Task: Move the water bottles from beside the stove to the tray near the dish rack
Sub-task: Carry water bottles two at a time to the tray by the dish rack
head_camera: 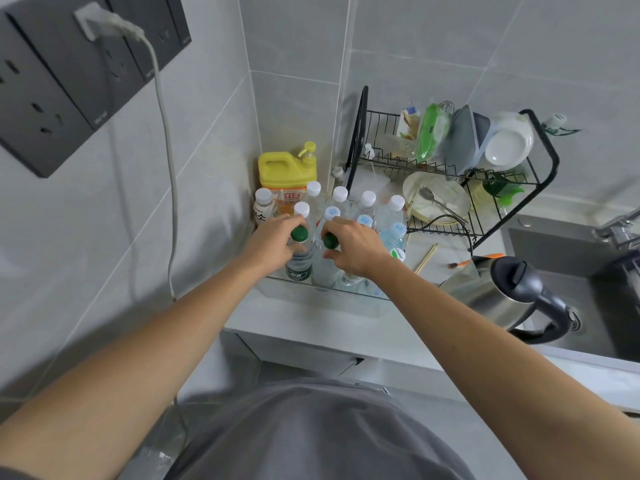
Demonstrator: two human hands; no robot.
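A clear tray [313,293] sits on the counter left of the black dish rack [453,168]. Several clear water bottles with white or pale blue caps [366,202] stand upright in it. My left hand [273,245] grips the neck of a green-capped bottle [298,252] at the tray's front left. My right hand [355,249] grips a second green-capped bottle [327,261] just to its right. Both bottles stand upright inside the tray, side by side.
A yellow detergent jug [285,174] and a small white drink bottle [265,207] stand in the corner behind the tray. A steel kettle [502,296] sits at the sink's [568,327] left edge. Chopsticks [426,259] lie beside the rack. A cable [169,168] hangs down the left wall.
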